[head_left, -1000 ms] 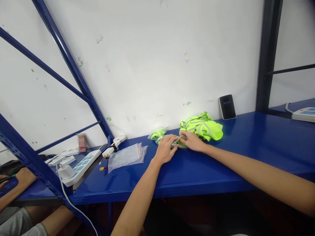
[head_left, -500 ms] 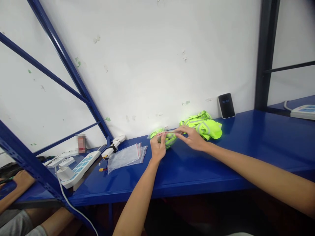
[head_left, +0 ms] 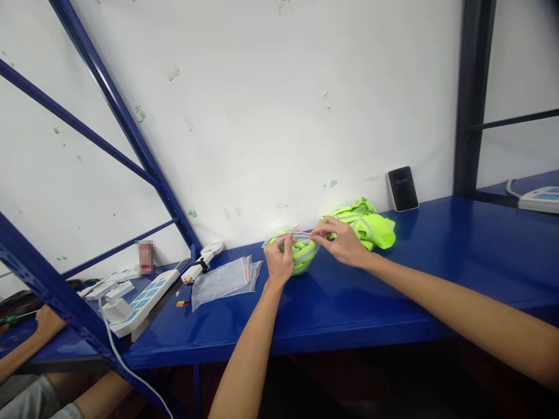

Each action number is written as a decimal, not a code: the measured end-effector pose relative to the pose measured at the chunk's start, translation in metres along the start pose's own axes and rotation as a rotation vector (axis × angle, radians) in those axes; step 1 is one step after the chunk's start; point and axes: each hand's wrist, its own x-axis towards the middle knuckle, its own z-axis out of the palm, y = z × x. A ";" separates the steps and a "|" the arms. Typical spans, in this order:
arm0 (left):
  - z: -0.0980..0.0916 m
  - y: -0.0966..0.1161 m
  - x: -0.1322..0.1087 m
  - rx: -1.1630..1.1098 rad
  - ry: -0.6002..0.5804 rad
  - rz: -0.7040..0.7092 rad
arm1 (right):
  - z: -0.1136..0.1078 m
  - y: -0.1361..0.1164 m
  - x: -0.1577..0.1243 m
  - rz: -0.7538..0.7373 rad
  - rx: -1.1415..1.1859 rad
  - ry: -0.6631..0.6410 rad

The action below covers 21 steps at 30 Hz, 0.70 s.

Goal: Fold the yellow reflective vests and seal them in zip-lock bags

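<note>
A clear zip bag [head_left: 301, 234] with a red seal line is held between my two hands, and bright yellow-green cloth with grey stripes [head_left: 303, 259] fills it. My left hand [head_left: 280, 260] pinches the left part of the bag's top edge, thumb upward. At the right end of the seal, the fingertips of my right hand [head_left: 338, 240] are pressed together on the edge. Just behind my right hand lies a crumpled yellow-green reflective vest [head_left: 371, 224]. Two flat clear zip bags [head_left: 225, 282] rest on the table left of my left hand.
On the blue table [head_left: 349, 302], a dark-screened device [head_left: 402, 188] leans against the wall. A white fan-like device [head_left: 201, 262] with wires sits left. Beyond the blue frame [head_left: 126, 134] are a power strip [head_left: 146, 302] and another person's hand [head_left: 49, 321].
The bag's red seal line and the cloth inside show more clearly, as the bag's edge has tilted. Both hands stay pinched at nearly the same spots.
</note>
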 end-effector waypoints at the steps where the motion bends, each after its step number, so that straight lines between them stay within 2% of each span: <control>1: 0.000 -0.001 0.001 0.001 -0.011 -0.004 | -0.001 0.000 0.001 0.005 -0.005 0.009; 6: -0.002 -0.006 0.003 -0.009 -0.016 -0.036 | -0.011 -0.002 0.005 0.073 0.044 -0.017; 10: -0.004 -0.012 0.003 -0.015 0.029 -0.108 | -0.029 -0.002 0.009 0.118 0.050 0.079; 12: -0.005 -0.014 0.004 -0.025 0.045 -0.139 | -0.036 0.000 0.011 0.061 -0.020 0.049; 17: -0.005 -0.016 0.005 -0.050 0.035 -0.152 | -0.028 -0.001 0.008 -0.133 -0.141 -0.199; 21: -0.006 -0.015 0.003 -0.070 0.006 -0.128 | -0.016 -0.009 0.005 -0.212 -0.116 -0.204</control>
